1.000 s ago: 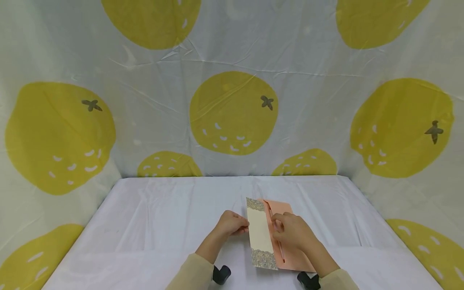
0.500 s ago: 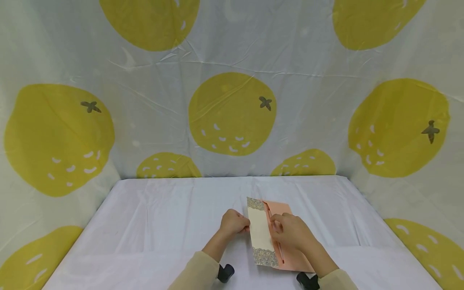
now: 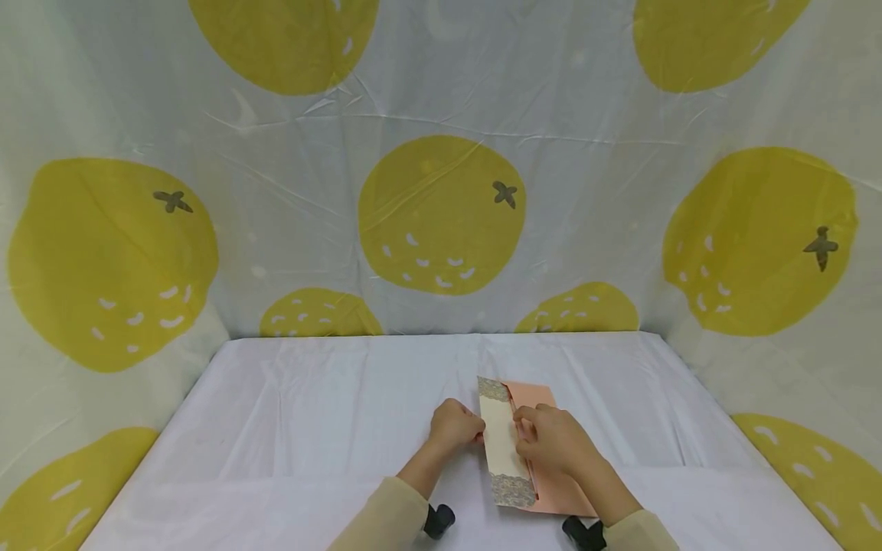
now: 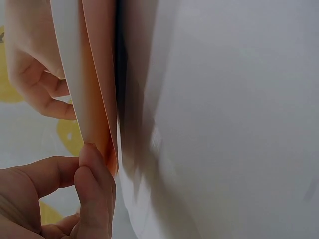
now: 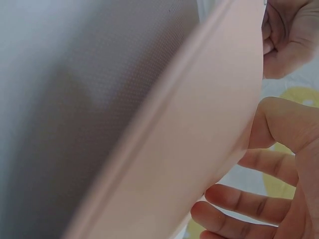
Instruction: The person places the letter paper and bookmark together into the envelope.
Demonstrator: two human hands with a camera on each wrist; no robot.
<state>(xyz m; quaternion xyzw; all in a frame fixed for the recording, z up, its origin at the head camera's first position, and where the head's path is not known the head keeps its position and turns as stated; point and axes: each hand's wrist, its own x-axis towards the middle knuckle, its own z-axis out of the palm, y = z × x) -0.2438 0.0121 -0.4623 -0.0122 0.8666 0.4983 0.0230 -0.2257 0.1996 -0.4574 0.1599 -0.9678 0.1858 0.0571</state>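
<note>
A cream card (image 3: pixel 500 436) with glittery lace-like bands at both ends is partly inside the mouth of a peach envelope (image 3: pixel 560 493). My left hand (image 3: pixel 456 425) pinches the card's left edge; in the left wrist view, the thumb and fingertips close on the pale sheet's (image 4: pixel 75 74) end. On the other side, my right hand (image 3: pixel 551 438) pinches the envelope near its opening. The right wrist view shows the envelope's broad peach face (image 5: pixel 204 104), with thumb and fingers at its edge. The part of the card within the envelope is hidden.
A white cloth (image 3: pixel 310 413) covers the table. Behind and beside it hangs a pale curtain (image 3: pixel 303 207) printed with yellow fruit. A small black device (image 3: pixel 439 521) sits at each wrist.
My left hand has moved right with the card, and less of the cream shows outside the envelope. The right hand stays nearly in place.
</note>
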